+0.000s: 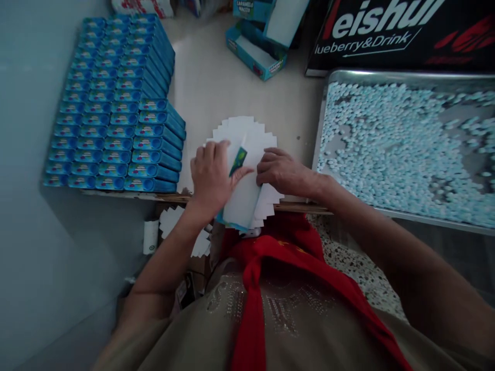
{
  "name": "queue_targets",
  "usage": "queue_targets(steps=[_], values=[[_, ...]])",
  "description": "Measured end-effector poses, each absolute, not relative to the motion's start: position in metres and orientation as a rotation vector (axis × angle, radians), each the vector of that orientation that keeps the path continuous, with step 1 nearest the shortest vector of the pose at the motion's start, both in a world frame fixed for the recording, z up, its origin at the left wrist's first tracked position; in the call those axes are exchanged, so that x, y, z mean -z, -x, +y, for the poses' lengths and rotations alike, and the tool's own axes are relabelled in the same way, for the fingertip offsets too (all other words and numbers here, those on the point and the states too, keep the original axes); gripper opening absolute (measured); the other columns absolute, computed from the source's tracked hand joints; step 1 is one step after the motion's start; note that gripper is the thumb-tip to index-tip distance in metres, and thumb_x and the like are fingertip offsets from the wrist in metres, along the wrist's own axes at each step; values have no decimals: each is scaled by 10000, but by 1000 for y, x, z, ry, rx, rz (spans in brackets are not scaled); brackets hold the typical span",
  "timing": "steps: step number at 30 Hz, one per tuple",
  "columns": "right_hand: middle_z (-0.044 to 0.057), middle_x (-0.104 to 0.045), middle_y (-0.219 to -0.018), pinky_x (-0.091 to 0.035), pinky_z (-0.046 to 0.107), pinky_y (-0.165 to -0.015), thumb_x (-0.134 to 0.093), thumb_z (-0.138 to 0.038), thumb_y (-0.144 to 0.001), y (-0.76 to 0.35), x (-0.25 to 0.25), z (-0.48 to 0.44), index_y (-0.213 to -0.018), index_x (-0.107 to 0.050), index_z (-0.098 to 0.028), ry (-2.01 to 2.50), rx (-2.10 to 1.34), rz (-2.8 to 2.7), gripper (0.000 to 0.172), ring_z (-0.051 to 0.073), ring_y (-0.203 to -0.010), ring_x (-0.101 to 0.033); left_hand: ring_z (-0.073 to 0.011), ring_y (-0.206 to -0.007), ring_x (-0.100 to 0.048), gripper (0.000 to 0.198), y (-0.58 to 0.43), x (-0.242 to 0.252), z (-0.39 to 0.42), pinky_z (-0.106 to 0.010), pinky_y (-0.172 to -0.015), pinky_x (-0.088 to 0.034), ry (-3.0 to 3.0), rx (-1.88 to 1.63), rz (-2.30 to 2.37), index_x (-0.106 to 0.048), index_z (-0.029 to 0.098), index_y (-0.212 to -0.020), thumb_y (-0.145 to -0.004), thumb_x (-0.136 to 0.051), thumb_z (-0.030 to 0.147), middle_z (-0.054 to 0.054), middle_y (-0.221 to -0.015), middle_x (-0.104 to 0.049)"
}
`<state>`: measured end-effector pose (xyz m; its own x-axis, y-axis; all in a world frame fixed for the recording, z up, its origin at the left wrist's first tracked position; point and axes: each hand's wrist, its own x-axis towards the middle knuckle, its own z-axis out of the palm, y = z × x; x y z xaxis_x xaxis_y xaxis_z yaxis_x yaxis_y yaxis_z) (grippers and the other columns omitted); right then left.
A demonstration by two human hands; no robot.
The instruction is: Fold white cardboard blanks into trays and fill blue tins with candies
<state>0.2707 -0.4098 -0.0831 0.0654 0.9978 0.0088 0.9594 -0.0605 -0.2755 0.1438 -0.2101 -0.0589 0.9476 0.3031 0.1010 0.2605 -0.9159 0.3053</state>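
Observation:
A partly folded cardboard box [242, 203], white inside with blue printed edges, lies over a fanned pile of white box blanks [247, 126] at the table's front edge. My left hand [211, 175] is curled along the box's left side, its thumb stretched across the white inside. A small green and blue printed flap [238, 161] stands up beside that thumb. On the other side, the bent fingers of my right hand [280, 170] pinch the box's right edge. My fingers hide parts of both long sides.
Stacked blue boxes [112, 108] stand at the left. Open blue cartons [255, 51] lie at the back, near a black printed box [371, 36]. To the right is a metal tray [322, 129] of pale blue candies [386, 149]. More white blanks [174, 219] sit below the table edge.

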Motion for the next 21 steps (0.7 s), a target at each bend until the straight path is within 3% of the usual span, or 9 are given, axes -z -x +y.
queue_targets(steps=[3,5,7,9,11,16,21], values=[[47,-716,-1137,-310,558,-1239,-540,-47,-838,-266,80,-424,-943,-758,-267,2059,-192,-1822,327,276,-1233,-560,-326,-1127,-656,584,-176,80,-193,-434,-928,-544,-2603,-125,533,-592,212,-1267,-794,-886,388,-142,-1272,-669],[97,-663,-1305,-396,557,-1188,-551,-108,-850,-257,85,-429,-1034,-740,-233,2062,-108,-1510,291,297,-1294,-546,-284,-995,-694,522,-181,99,-188,-409,-867,-566,-2466,-45,599,-587,216,-1233,-776,-836,254,-101,-1147,-709],[157,-620,-1352,-496,518,-1064,-594,-236,-902,-249,95,-426,-1206,-679,-192,2126,-37,-1102,318,310,-1234,-581,-254,-913,-708,522,-176,115,-189,-388,-830,-573,-2365,-110,657,-573,224,-1245,-763,-763,164,-70,-1057,-729],[174,-645,-1261,-537,468,-937,-655,-372,-903,-246,109,-415,-1331,-602,-157,2220,-28,-770,482,301,-1086,-626,-245,-903,-721,539,-166,123,-195,-375,-822,-577,-2297,-255,707,-572,228,-1255,-746,-710,113,-66,-1043,-745],[143,-696,-1105,-529,418,-850,-680,-396,-866,-248,121,-401,-1342,-598,-144,2316,-102,-628,544,284,-956,-640,-239,-938,-734,493,-157,125,-205,-366,-848,-584,-2251,-368,731,-605,226,-1203,-736,-662,79,-69,-1062,-761],[80,-734,-897,-469,345,-729,-566,-237,-817,-247,130,-389,-1111,-695,-190,2384,-219,-576,324,255,-817,-642,-220,-965,-746,283,-146,115,-232,-374,-943,-588,-2215,-449,708,-703,221,-945,-780,-562,39,-37,-1001,-794],[85,-731,-961,-509,349,-783,-466,-201,-894,-223,126,-405,-1036,-674,-213,2277,-39,-607,252,240,-873,-665,-211,-983,-752,160,-141,106,-239,-361,-950,-599,-2168,-405,538,-729,210,-997,-858,-694,140,-57,-1041,-801]])
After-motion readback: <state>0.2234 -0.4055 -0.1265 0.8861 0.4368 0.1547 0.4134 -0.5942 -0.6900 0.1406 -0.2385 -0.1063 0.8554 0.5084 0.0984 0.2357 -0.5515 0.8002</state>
